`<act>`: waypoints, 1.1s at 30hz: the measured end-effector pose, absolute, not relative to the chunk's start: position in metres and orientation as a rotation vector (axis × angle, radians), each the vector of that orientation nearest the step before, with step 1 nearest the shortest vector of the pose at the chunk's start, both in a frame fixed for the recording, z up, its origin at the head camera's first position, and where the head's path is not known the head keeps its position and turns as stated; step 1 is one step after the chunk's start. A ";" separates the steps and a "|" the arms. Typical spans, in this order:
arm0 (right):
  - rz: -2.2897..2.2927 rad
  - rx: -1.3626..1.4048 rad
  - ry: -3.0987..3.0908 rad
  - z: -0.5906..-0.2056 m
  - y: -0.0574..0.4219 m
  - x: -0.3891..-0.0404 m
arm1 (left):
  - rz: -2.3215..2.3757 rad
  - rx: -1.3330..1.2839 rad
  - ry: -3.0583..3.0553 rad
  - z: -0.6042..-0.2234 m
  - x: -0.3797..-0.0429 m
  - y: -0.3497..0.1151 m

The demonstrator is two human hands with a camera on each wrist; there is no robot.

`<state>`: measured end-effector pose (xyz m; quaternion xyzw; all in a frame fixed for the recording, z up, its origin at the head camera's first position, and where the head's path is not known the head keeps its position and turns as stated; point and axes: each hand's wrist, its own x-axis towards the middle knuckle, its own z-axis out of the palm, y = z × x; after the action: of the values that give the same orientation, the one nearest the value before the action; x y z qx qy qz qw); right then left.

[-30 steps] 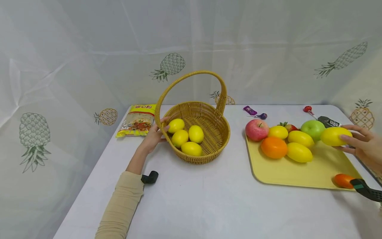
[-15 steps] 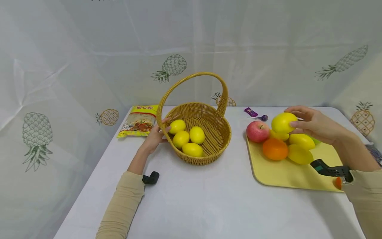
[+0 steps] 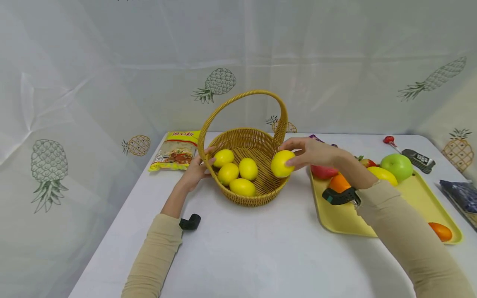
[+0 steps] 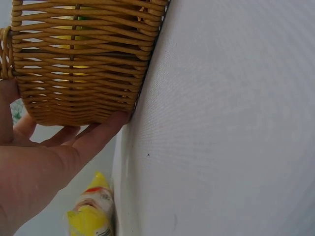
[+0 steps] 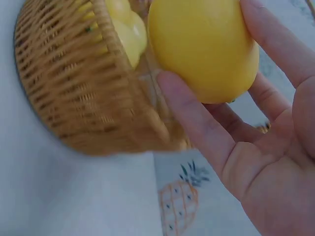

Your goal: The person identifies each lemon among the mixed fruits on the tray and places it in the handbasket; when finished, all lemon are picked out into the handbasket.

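My right hand pinches a yellow lemon between thumb and fingers over the right rim of the wicker basket. In the right wrist view, the held lemon sits at the fingertips, just beside the basket wall. Several lemons lie grouped in the basket's left half. At the basket's left side, my left hand grips the rim, thumb over the edge. The left wrist view has that hand's fingers against the outer weave.
Right of the basket, a yellow tray bears an orange, a green apple and other fruit, partly behind my right arm. A pasta bag lies left of the basket. The tall basket handle arches above. Wrapped sweets lie behind the tray.
My right hand has carried the lemon left from above the tray to the basket's right rim. The left hand has stayed on the basket.
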<state>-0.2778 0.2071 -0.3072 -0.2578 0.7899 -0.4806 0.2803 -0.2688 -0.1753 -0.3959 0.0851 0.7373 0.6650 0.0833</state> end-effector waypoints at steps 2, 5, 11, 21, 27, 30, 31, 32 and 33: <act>-1.257 -0.687 2.090 -0.311 0.191 -0.281 | 1.983 0.250 2.201 -0.396 -0.269 -0.175; -1.230 -0.652 2.042 -0.320 0.169 -0.288 | 1.984 0.242 2.202 -0.395 -0.268 -0.174; -1.165 -0.589 2.005 -0.335 0.142 -0.300 | 1.981 0.239 2.198 -0.394 -0.266 -0.171; -1.073 -0.534 2.063 -0.333 0.129 -0.309 | 1.984 0.248 2.196 -0.392 -0.268 -0.172; -1.083 -0.468 2.096 -0.340 0.121 -0.311 | 1.982 0.238 2.196 -0.392 -0.265 -0.172; -1.117 -0.479 2.096 -0.339 0.122 -0.311 | 1.980 0.236 2.198 -0.392 -0.264 -0.172; -1.133 -0.490 2.097 -0.338 0.123 -0.311 | 1.979 0.238 2.201 -0.392 -0.265 -0.173; -1.159 -0.499 2.091 -0.337 0.124 -0.311 | 1.976 0.240 2.204 -0.392 -0.265 -0.173; -1.190 -0.506 2.085 -0.336 0.126 -0.310 | 1.976 0.238 2.206 -0.393 -0.266 -0.173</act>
<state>-0.3104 0.1262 -0.3359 -0.1941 0.8000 -0.4565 0.3375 -0.2657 -0.1730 -0.3926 0.0798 0.7399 0.6625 0.0851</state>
